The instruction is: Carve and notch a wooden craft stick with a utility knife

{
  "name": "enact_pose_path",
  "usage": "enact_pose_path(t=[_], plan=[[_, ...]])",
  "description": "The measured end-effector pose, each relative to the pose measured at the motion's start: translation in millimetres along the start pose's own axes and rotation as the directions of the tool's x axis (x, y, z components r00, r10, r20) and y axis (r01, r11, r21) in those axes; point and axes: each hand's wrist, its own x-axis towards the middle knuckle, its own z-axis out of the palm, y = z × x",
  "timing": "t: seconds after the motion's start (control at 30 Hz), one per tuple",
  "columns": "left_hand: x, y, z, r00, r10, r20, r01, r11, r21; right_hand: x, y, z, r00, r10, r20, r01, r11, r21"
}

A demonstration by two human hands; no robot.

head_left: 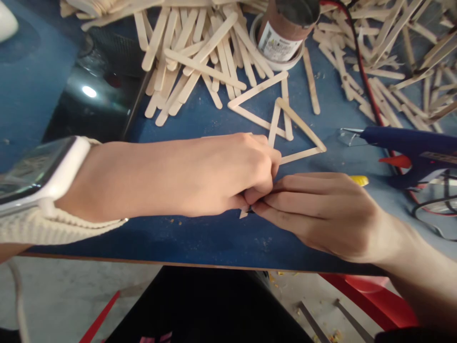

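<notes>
Spreading across the smooth blue tabletop (210, 238), flat, round-ended wooden sticks (193, 62) form a loose heap, with two overlapping triangles of pale wood, the farther triangle (257, 89) and the nearer triangle (303, 125), just beyond the hands. The left hand (252, 166) has its fingers curled closed on a short stick end (243, 214), showing beneath the fingertips; the right hand (321, 209) meets it there, fingers pressed together, though what they pinch is too hidden to tell.
</notes>
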Motion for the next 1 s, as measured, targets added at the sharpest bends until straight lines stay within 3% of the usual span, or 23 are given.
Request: enact_pose_path(t=[0.17, 0.37, 0.7, 1.0], plan=[[3.6, 1.1, -3.4, 0.996, 0.016, 0.085, -0.016, 1.000, 0.003, 1.3, -2.1, 6.6, 0.995, 0.024, -0.094, -0.023, 1.000, 0.011], [0.9, -2.7, -4.7, 0.995, 0.043, 0.087, -0.042, 0.999, -0.005, 4.7, 0.0, -0.9, 1.000, 0.004, -0.023, -0.005, 0.999, -0.034], [-5.6, -8.6, -3.2, 0.996, 0.053, 0.072, -0.052, 0.999, -0.009, 3.0, 3.5, -1.1, 0.999, -0.004, -0.046, 0.004, 1.000, 0.000], [-7.3, -8.0, -5.2, 0.996, 0.032, 0.082, -0.032, 0.999, 0.006, -2.3, -2.0, 0.6, 0.996, 0.027, -0.082, -0.039, 0.989, -0.142]])
